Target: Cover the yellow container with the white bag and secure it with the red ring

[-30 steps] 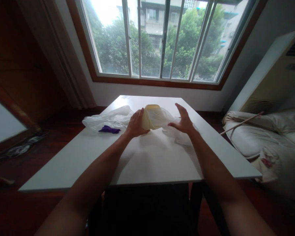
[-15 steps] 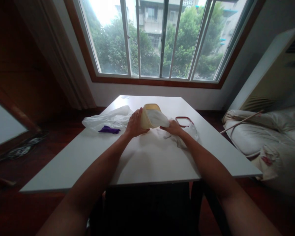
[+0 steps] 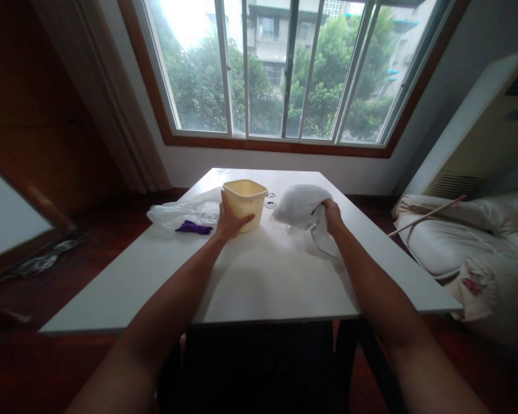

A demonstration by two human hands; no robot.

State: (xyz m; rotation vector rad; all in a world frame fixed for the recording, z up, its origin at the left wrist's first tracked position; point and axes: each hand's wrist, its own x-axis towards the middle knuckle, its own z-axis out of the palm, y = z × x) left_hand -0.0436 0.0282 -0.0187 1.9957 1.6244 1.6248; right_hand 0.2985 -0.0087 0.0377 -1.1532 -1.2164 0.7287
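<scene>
A pale yellow plastic bin [image 3: 247, 204] stands upright on the white table, its open top facing up. My left hand [image 3: 230, 220] grips it from the left, thumb across the front. To the right, my right hand [image 3: 333, 217] is closed on a white plastic bag [image 3: 302, 204], which is bunched and puffed out over the table, with a loose part hanging below the fingers. Left of the bin lies a dark purple bundle [image 3: 194, 227] beside a spread-out clear plastic bag [image 3: 168, 213].
Behind the bin is a small white round thing [image 3: 270, 203], too small to name. The white table [image 3: 259, 287] reaches toward a window [image 3: 280, 75]. At the right a pale padded seat [image 3: 435, 236] has a thin stick [image 3: 427, 215] across it.
The bin has gone from tilted to upright and shifted slightly left. My right hand has drawn the white bag out of it and to the right. The reddish-brown square ring no longer shows.
</scene>
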